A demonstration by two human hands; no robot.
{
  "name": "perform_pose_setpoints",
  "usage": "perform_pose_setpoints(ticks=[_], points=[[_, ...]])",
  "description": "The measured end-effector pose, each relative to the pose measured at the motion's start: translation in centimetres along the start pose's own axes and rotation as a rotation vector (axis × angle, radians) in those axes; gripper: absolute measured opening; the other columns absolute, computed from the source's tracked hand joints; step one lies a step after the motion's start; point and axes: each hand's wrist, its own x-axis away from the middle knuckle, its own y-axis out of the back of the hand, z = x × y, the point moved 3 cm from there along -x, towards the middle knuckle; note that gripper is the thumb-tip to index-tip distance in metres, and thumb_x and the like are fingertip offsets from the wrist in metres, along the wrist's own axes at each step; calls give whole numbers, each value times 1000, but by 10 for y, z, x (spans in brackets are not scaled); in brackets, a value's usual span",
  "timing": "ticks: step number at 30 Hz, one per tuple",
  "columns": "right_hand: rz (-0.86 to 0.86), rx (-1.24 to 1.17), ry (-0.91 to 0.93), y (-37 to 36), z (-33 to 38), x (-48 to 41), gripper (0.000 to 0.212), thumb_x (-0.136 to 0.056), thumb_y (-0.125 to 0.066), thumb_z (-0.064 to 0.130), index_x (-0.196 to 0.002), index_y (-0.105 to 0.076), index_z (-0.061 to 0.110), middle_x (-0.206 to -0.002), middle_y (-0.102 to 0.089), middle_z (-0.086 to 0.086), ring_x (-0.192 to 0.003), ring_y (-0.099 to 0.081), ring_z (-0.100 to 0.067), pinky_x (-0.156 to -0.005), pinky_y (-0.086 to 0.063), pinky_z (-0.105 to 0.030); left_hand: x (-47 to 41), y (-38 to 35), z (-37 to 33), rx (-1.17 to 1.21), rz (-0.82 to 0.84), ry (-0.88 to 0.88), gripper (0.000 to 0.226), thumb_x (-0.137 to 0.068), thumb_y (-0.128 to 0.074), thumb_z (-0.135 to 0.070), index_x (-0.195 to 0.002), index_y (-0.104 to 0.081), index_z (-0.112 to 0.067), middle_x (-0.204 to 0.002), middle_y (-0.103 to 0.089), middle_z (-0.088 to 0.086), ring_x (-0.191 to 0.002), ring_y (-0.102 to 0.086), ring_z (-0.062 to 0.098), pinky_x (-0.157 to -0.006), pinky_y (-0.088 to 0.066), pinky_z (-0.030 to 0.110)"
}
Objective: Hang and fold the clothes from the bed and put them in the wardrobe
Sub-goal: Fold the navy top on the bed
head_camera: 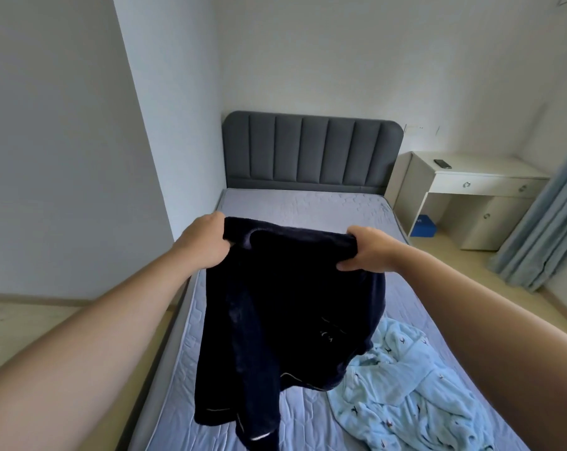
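Observation:
A dark navy fleece top [285, 320] with thin white piping hangs in the air above the bed [308, 206]. My left hand [204, 239] grips its upper left corner and my right hand [366, 250] grips its upper right corner, holding it spread out in front of me. Its lower hem and a sleeve dangle down to the mattress. A light blue patterned garment [412, 385] lies crumpled on the mattress at the lower right, partly behind the dark top.
A grey padded headboard [311, 148] stands at the far end of the bed. A white desk [471, 187] with a phone [442, 163] on it is at the right, a blue box [423, 226] beneath it. Blue curtains [542, 229] hang at far right. Walls close in on the left.

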Motion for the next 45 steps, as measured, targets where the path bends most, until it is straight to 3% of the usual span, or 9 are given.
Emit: perform_pose_setpoints(ticks=[5, 9, 16, 20, 26, 32, 39, 42, 45], points=[[-129, -66, -88, -6, -20, 1, 14, -90, -59, 15, -101, -56, 22, -95, -61, -2, -84, -57, -18, -64, -43, -28, 0, -8, 8, -117, -113, 23, 9, -94, -43, -12, -92, -39, -20, -82, -54, 7, -68, -52, 25, -53, -35, 33], [-227, -465, -249, -10, -22, 4, 27, -98, -53, 33, -113, -61, 12, -101, -66, -7, -92, -62, -24, -76, -54, -36, -8, -11, 16, 260, -153, 122, 12, -97, -41, -12, -101, -43, -23, -86, -57, 2, -73, -58, 21, -54, -39, 32], [22, -575, -233, -19, -26, 11, 55, -77, -73, 64, -105, -73, 16, -97, -76, -3, -92, -73, -23, -88, -59, -38, -6, -13, 39, 288, 2, 12, 34, -79, -71, -54, -90, -49, -32, -86, -62, -9, -78, -58, 10, -60, -39, 28], [443, -244, -106, -33, -28, 19, 49, -69, -90, 24, -113, -69, 23, -107, -76, 3, -103, -71, -20, -99, -53, -40, -2, -17, 50, 20, 55, -57, 40, -76, -77, -41, -83, -40, -28, -80, -58, -3, -70, -55, 15, -53, -36, 30], [-31, -12, -145, -24, -31, -2, 10, -89, -59, 6, -97, -64, 12, -96, -64, -9, -92, -60, -30, -73, -43, -33, -2, -19, 56, -217, -43, -43, 26, -84, -46, 6, -91, -38, -18, -89, -48, 4, -68, -49, 21, -54, -39, 34], [-263, -149, -236, -25, -43, -10, 11, -90, -53, 7, -97, -47, 13, -86, -56, -9, -71, -52, -22, -51, -33, -32, -9, -18, 71, -294, -136, 170, 22, -90, -41, 6, -101, -35, -12, -79, -52, 9, -64, -53, 25, -49, -40, 37], [-357, -153, -201, -26, -56, -9, 30, -91, -71, 32, -94, -45, 16, -87, -56, -5, -74, -53, -23, -54, -35, -33, -17, -27, 108, 75, -124, 421, 24, -96, -55, -12, -78, -69, -20, -75, -66, 7, -56, -65, 25, -47, -45, 26], [-166, 167, -87, -26, -49, -9, 17, -95, -62, 17, -106, -50, 14, -107, -49, -9, -89, -51, -30, -78, -50, -44, -22, -44, 109, 600, -137, 542, 23, -101, -49, -3, -89, -66, -12, -96, -65, 10, -76, -71, 31, -55, -60, 30], [-197, 265, -156, -22, -49, -10, 14, -94, -49, 4, -105, -55, 11, -103, -51, -10, -85, -51, -30, -76, -52, -43, -27, -53, 105, 663, -164, 495, 18, -102, -43, -6, -94, -58, -12, -101, -58, 9, -90, -64, 29, -73, -62, 42]])
